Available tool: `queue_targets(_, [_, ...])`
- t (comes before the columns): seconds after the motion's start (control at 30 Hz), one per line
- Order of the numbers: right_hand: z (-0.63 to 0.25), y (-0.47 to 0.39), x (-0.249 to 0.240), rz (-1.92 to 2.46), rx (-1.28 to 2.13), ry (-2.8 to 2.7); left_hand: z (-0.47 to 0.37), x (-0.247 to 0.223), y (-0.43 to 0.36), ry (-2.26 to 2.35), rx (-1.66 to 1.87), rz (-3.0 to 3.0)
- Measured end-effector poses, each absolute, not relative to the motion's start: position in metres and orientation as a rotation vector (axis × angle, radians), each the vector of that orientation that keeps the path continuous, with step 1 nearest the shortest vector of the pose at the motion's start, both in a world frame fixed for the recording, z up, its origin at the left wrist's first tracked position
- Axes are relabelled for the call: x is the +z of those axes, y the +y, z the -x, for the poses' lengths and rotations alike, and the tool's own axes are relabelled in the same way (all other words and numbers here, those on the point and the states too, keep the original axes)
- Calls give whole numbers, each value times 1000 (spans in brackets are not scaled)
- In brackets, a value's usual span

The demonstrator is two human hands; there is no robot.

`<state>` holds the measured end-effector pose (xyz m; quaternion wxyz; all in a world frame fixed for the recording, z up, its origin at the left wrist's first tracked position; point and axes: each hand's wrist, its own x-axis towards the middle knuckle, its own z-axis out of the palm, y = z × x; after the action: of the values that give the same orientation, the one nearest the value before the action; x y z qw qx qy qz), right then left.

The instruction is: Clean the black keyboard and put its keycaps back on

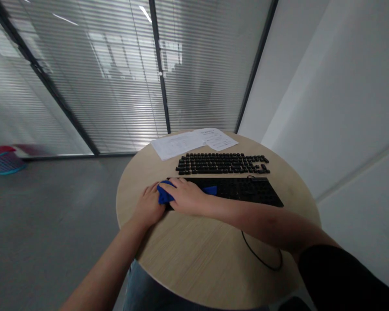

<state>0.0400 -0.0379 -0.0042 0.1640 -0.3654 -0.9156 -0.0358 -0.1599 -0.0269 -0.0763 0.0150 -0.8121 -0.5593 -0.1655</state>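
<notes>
A black keyboard base (246, 190), apparently stripped of its keycaps, lies across the round table. My right hand (188, 197) reaches over to its left end and presses a blue cloth (164, 195) onto it, fingers closed around the cloth. Another piece of the blue cloth sticks out past the wrist. At the keyboard's left edge rests my left hand (151, 204), fingers bent against that end and partly hidden by the cloth. Behind the keyboard, black keycaps (220, 164) are laid out in rows like a keyboard layout.
Printed paper sheets (181, 144) lie at the far side of the wooden table (194, 246). A black cable (262, 262) curls over the near right part. Glass partitions with blinds and a white wall stand behind; a basket (5, 162) sits on the floor at left.
</notes>
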Motion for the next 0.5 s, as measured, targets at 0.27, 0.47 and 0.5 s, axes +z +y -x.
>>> queue_targets(0.27, [-70, -48, -10, 1247, -293, -2680, 152, -69, -30, -1761, -527, 2449])
queue_targets(0.47, [-147, -55, 4, 1571, -252, -2677, 151, -69, -29, -1749, -510, 2421])
queue_targets(0.5, [-164, -58, 5, 1658, -241, -2653, 151, -69, -28, -1748, -510, 2413])
